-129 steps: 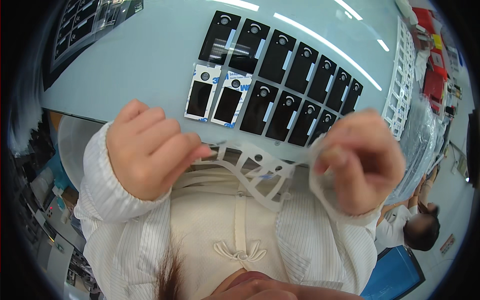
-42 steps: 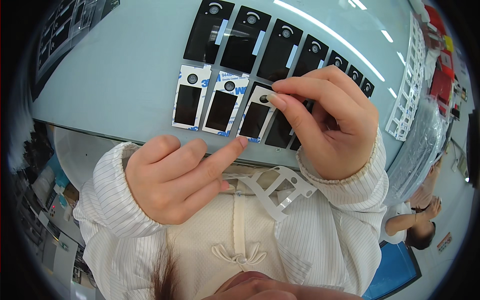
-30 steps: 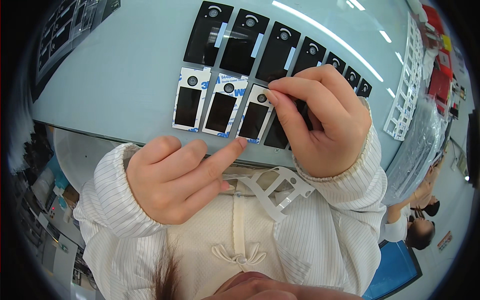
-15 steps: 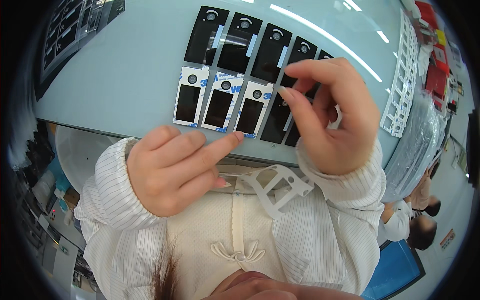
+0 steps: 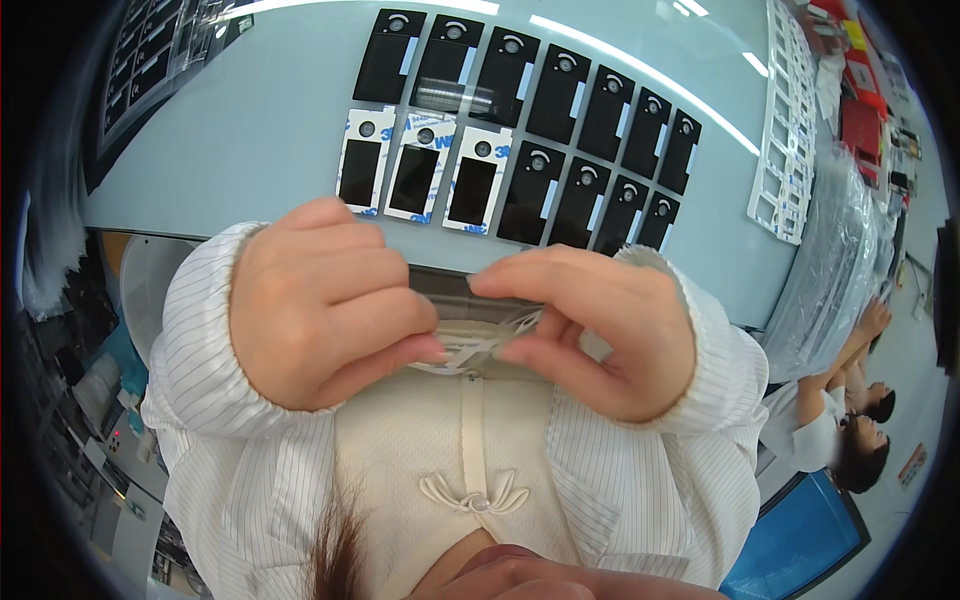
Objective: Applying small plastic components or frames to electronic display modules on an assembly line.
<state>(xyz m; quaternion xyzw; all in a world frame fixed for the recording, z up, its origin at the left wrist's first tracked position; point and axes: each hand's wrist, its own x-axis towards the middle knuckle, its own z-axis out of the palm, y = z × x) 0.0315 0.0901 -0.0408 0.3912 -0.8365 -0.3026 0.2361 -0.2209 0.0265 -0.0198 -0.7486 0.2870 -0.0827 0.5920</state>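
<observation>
My left hand [image 5: 325,305] pinches a white die-cut sheet [image 5: 465,350] with cut-out windows between thumb and curled fingers, low in front of my chest. Facing it, my right hand [image 5: 600,330] has its thumb and forefinger apart; the thumb tip is close to the sheet's right end, and I cannot tell whether it touches. Beyond the hands, black rectangular panels [image 5: 508,75], each with a round lens-like spot, lie in two rows on the table. Three panels [image 5: 467,190] at the left of the nearer row bear a white frame with blue print around a black window.
The pale table [image 5: 250,130] ends just before my hands. Black panels in clear trays [image 5: 150,50] stand far left. A white cut-out sheet [image 5: 785,130] and clear plastic wrap [image 5: 825,270] lie on the right. Other people [image 5: 830,420] are at the right, beside a blue screen [image 5: 800,535].
My right hand has come down and left from over the panels toward the white sheet. My left hand has drawn back from the third framed panel, its forefinger now curled in.
</observation>
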